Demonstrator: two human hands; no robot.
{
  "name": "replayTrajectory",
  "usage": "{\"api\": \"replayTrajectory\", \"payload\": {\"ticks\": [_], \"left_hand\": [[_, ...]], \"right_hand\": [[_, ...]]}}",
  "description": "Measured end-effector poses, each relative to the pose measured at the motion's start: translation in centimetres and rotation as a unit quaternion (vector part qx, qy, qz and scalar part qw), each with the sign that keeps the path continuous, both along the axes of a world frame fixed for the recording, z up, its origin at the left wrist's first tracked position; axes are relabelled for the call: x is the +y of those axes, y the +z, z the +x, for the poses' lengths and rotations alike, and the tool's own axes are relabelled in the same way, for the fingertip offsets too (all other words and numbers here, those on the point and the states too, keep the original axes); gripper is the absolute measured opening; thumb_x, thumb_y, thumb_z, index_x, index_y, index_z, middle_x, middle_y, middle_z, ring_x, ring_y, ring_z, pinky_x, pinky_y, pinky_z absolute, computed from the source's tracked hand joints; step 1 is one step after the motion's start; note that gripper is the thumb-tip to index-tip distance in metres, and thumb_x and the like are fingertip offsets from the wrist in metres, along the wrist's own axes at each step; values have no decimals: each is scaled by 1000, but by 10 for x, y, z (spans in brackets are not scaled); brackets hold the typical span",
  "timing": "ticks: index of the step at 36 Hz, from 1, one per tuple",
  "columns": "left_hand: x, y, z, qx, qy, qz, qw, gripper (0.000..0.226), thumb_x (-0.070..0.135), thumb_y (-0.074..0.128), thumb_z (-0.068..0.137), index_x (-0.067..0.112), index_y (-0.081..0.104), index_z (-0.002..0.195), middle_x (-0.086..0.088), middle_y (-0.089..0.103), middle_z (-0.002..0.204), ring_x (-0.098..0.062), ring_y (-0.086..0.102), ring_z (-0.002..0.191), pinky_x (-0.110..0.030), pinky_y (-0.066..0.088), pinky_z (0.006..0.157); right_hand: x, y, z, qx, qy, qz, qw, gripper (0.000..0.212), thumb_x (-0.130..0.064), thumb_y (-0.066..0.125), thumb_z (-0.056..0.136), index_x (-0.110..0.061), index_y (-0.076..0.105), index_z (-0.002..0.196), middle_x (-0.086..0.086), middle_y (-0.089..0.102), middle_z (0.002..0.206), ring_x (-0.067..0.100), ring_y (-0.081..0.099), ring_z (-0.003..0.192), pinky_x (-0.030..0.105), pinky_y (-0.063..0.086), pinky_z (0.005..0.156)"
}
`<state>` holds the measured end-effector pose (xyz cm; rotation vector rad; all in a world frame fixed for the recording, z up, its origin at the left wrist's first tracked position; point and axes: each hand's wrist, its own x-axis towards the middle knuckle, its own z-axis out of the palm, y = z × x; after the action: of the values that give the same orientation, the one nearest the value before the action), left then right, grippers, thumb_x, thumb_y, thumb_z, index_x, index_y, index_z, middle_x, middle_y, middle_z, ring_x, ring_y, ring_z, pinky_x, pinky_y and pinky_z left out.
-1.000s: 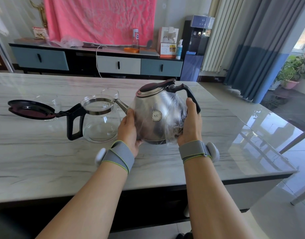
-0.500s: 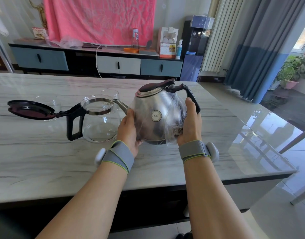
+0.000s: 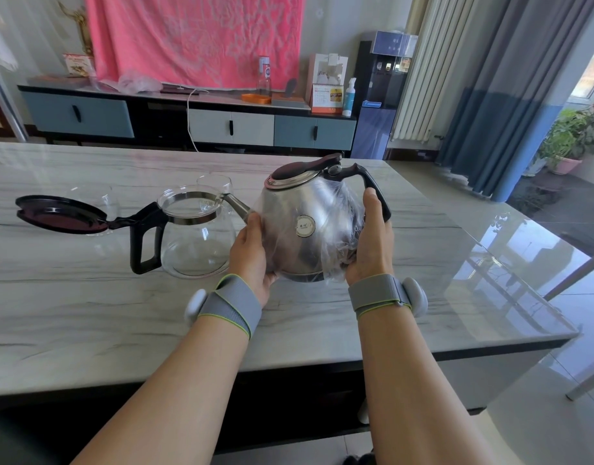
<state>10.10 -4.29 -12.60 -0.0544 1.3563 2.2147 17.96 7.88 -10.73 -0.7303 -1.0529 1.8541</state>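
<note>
I hold a steel kettle (image 3: 305, 226) between my two hands, over the middle part of the bench (image 3: 87, 313), a little toward its right edge. My left hand (image 3: 252, 253) grips the kettle on the side under the spout (image 3: 238, 204), with the thumb in front and the other fingers hidden behind the body. My right hand (image 3: 369, 243) grips the opposite side, just beside the black handle (image 3: 376, 193), with the thumb pointing up. A clear plastic film (image 3: 336, 209) is wrapped around the kettle, and its lid is closed. I cannot tell if its base touches the bench. Just to the left stands a glass pot (image 3: 195, 236) with a black handle, and its lid (image 3: 61, 214) is open toward the left edge. Two glass cups (image 3: 215, 184) stand behind the pot, toward the far edge.
</note>
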Motion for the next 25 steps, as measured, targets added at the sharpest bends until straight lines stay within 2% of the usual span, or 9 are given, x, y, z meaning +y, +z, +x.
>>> {"api": "replayTrajectory", "payload": {"ticks": [2, 4, 5, 9, 12, 16, 19, 23, 25], "left_hand": [[0, 0, 0, 0, 1, 1, 1000, 38, 57, 47, 100, 32, 61, 124, 3, 68, 120, -20, 66, 103, -45, 59, 78], [0, 0, 0, 0, 0, 1, 1000, 38, 58, 47, 100, 32, 61, 125, 3, 69, 118, -20, 66, 103, -45, 59, 79], [1, 0, 0, -1, -1, 1, 1000, 38, 58, 47, 100, 32, 61, 124, 3, 69, 118, -19, 66, 103, -45, 59, 80], [1, -1, -1, -2, -2, 0, 1000, 38, 58, 47, 100, 32, 61, 125, 3, 68, 118, -20, 66, 104, -46, 59, 82], [1, -1, -2, 0, -1, -2, 1000, 38, 58, 47, 100, 32, 61, 124, 3, 68, 119, -21, 66, 105, -50, 58, 86], [1, -1, -1, 0, -2, -4, 1000, 40, 58, 47, 100, 33, 60, 127, 2, 67, 121, -22, 64, 106, -48, 58, 84], [1, -1, -1, 0, -4, -4, 1000, 39, 59, 47, 99, 33, 60, 125, 2, 67, 122, -22, 65, 107, -49, 58, 85], [1, -2, -2, -2, 0, -4, 1000, 42, 59, 47, 99, 32, 60, 128, 2, 68, 122, -22, 65, 107, -48, 58, 85], [1, -2, -2, -2, 0, -2, 1000, 42, 58, 47, 99, 31, 61, 128, 2, 68, 120, -22, 65, 107, -48, 58, 84]], "right_hand": [[0, 0, 0, 0, 4, -1, 1000, 77, -60, 73, 76, -4, 58, 127, 21, 66, 133, 40, 66, 123, 55, 57, 105], [2, -1, 1, -2, 8, 1, 1000, 72, -57, 74, 84, -3, 57, 129, 24, 69, 120, 32, 69, 106, 43, 59, 92], [2, -1, 2, -4, 9, 1, 1000, 70, -55, 73, 88, -2, 56, 132, 19, 68, 110, 31, 67, 101, 45, 59, 86], [3, -1, 1, -7, 11, 4, 1000, 71, -58, 73, 80, -5, 60, 127, 12, 70, 110, 34, 70, 110, 60, 55, 101], [1, 1, 1, -9, 19, 8, 1000, 55, -61, 73, 74, -24, 70, 115, 5, 73, 124, 27, 69, 118, 58, 58, 103], [0, 1, 0, -17, 15, 10, 1000, 58, -67, 75, 65, -28, 70, 108, 9, 73, 128, 29, 68, 121, 57, 56, 106], [-2, 2, 0, -15, 13, 11, 1000, 60, -66, 75, 65, -26, 70, 110, 10, 72, 128, 30, 68, 121, 57, 55, 107], [0, 0, 0, -3, 6, 2, 1000, 79, -60, 73, 74, -4, 59, 127, 21, 63, 137, 42, 60, 129, 61, 52, 109], [-1, 1, 0, 0, 7, 1, 1000, 74, -61, 74, 73, -5, 60, 120, 18, 64, 137, 40, 62, 129, 60, 53, 109]]}}
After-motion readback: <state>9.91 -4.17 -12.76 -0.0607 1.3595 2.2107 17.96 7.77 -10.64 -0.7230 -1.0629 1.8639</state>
